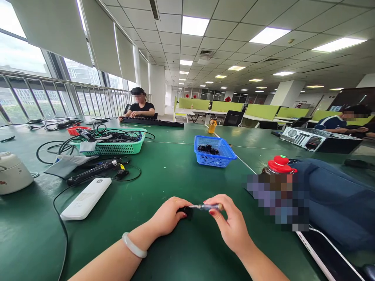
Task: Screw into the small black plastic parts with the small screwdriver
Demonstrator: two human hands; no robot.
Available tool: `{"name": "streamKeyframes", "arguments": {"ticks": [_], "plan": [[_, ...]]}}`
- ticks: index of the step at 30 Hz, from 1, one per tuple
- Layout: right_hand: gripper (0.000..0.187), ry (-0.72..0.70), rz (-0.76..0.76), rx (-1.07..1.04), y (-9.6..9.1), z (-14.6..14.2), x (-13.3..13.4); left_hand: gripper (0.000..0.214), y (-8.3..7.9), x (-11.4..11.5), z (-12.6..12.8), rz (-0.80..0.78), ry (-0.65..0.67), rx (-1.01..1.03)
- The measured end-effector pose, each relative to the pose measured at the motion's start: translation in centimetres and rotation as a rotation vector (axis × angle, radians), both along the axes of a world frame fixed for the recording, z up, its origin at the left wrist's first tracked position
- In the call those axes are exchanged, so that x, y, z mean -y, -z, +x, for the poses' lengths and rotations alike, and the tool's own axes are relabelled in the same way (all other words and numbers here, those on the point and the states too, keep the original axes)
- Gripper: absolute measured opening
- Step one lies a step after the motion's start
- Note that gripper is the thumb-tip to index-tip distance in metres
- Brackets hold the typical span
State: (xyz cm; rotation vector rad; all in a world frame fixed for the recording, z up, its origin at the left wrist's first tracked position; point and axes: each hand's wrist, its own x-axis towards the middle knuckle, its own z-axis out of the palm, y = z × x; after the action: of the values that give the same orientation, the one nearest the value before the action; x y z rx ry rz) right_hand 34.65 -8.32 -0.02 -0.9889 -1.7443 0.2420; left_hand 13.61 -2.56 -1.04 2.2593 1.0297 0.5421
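A small black part [186, 212] is pinched in the closed fingers of the left hand [168, 215], low over the green table [164, 175] and near its front edge. Most of the part is covered by the fingers, so its shape cannot be made out. A slim tool [205, 206] with a clear shaft is gripped between the thumb and fingertips of the right hand [231, 226], and its end is held against the part. What kind of tool it is cannot be told. Farther back a blue basket [215, 159] is seen, with dark pieces [208, 148] in it that are too small to identify. At the left edge a white appliance [13, 173] is cut off by the frame.
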Motion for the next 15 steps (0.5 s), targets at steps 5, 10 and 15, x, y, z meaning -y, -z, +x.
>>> {"name": "streamKeyframes", "arguments": {"ticks": [5, 10, 15], "plan": [[0.031, -0.158, 0.134, 0.215, -0.8, -1.5, 1.2, 0.035, 0.4, -0.1, 0.1, 0.007, -0.003, 0.012], [0.024, -0.084, 0.032, 0.08, 0.2, -1.2, 0.8, 0.034, 0.3, 0.0, 0.1, 0.008, -0.024, -0.007], [0.024, 0.042, -0.285, -0.296, 1.3, -0.4, -0.9, 0.034, 0.1, 0.0, 0.0, 0.013, -0.029, -0.019]]}}
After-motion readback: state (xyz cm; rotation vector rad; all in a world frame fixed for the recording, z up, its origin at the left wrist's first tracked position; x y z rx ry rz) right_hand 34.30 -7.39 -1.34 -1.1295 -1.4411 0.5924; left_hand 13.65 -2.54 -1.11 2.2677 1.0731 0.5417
